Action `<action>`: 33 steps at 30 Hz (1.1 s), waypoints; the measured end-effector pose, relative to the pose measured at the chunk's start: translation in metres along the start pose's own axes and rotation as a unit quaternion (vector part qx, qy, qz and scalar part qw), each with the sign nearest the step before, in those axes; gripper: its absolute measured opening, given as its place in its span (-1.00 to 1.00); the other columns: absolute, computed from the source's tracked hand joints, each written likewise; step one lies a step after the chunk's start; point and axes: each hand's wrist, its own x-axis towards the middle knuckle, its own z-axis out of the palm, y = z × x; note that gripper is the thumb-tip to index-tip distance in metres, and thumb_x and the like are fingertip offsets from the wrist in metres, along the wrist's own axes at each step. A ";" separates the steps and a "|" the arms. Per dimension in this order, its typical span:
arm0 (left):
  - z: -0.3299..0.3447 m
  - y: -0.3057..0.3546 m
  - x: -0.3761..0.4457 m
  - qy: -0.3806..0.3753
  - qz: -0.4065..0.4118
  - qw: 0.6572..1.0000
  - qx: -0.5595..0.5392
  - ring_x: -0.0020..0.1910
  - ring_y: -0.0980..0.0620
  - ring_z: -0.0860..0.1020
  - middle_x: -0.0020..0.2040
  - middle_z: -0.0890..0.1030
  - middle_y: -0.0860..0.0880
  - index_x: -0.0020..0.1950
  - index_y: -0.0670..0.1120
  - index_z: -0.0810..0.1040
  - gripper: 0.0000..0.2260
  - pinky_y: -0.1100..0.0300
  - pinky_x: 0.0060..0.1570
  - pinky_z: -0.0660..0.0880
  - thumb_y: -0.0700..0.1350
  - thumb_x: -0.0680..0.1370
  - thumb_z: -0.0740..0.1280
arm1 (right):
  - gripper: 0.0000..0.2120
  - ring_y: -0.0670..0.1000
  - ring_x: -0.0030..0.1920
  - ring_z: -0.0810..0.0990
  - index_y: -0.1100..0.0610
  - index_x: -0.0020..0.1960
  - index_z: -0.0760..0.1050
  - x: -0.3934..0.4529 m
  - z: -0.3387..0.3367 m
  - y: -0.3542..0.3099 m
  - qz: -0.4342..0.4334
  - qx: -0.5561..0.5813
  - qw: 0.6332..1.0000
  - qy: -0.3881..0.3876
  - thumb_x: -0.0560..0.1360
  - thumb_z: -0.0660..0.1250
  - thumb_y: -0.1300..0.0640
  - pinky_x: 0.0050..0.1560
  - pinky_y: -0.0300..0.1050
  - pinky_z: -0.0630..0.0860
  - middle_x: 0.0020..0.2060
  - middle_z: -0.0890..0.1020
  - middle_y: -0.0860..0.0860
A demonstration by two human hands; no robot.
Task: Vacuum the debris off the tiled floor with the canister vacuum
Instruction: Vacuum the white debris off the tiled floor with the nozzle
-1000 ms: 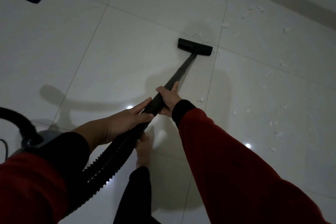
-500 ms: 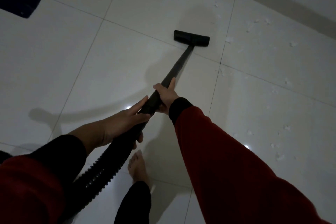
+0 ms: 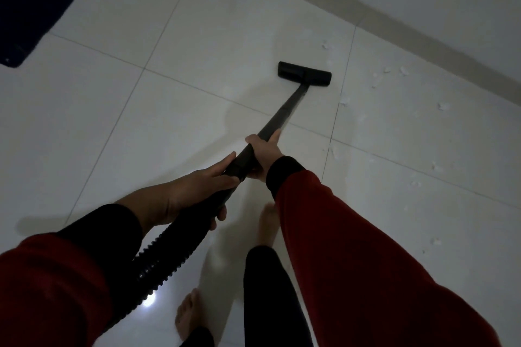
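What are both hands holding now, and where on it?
The vacuum wand: right hand on the tube's lower end, left hand behind it, where the ribbed hose joins.

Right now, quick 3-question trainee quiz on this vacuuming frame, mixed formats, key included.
1. True or false: both hands grip the vacuum, the left hand nearer the ribbed hose and the right hand farther up the wand.
2. The white debris lies mostly on which side of the floor nozzle? A) left B) right C) directly under it
3. Fill in: the dark item at the top left corner is a ____.

Key: 1 true; 2 B; 3 mat
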 end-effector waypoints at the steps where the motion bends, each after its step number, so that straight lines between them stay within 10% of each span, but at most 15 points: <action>1: 0.000 0.011 0.010 -0.008 0.012 1.000 0.007 -0.39 -0.03 0.53 0.03 0.51 -0.22 0.51 0.25 0.06 -0.52 0.06 -0.24 0.51 0.02 0.63 0.13 | -0.15 0.08 -0.25 0.56 -0.19 0.50 -0.41 0.007 -0.005 -0.011 -0.001 0.001 1.000 0.002 0.57 0.21 0.10 -0.35 0.00 0.54 -0.15 0.49 0.09; 6: -0.009 0.072 0.048 0.009 0.044 0.999 -0.020 -0.61 0.10 0.50 -0.19 0.44 -0.15 0.51 0.25 0.07 -0.49 0.29 -0.56 0.46 -0.10 0.63 0.14 | -0.14 0.10 -0.23 0.56 -0.20 0.50 -0.39 0.047 -0.029 -0.067 -0.008 0.011 1.000 0.004 0.56 0.22 0.12 -0.13 0.11 0.58 -0.14 0.49 0.11; 25: -0.066 0.266 0.187 0.033 0.006 0.999 0.026 -0.53 0.02 0.50 -0.46 0.56 -0.07 0.49 0.32 -0.01 -0.50 0.26 -0.49 0.48 0.05 0.62 0.12 | -0.12 0.14 -0.12 0.56 -0.20 0.49 -0.41 0.168 -0.100 -0.269 -0.013 0.048 0.999 -0.003 0.54 0.21 0.15 -0.08 0.14 0.61 -0.07 0.47 0.12; 33: -0.094 0.284 0.200 0.021 -0.015 0.999 0.042 -0.48 -0.01 0.49 -0.44 0.59 -0.07 0.44 0.40 0.05 -0.52 0.19 -0.40 0.49 0.05 0.60 0.14 | -0.12 0.02 -0.29 0.53 -0.18 0.53 -0.30 0.186 -0.085 -0.284 -0.009 0.257 0.966 0.001 0.54 0.23 0.30 -0.18 -0.07 0.58 -0.09 0.50 0.15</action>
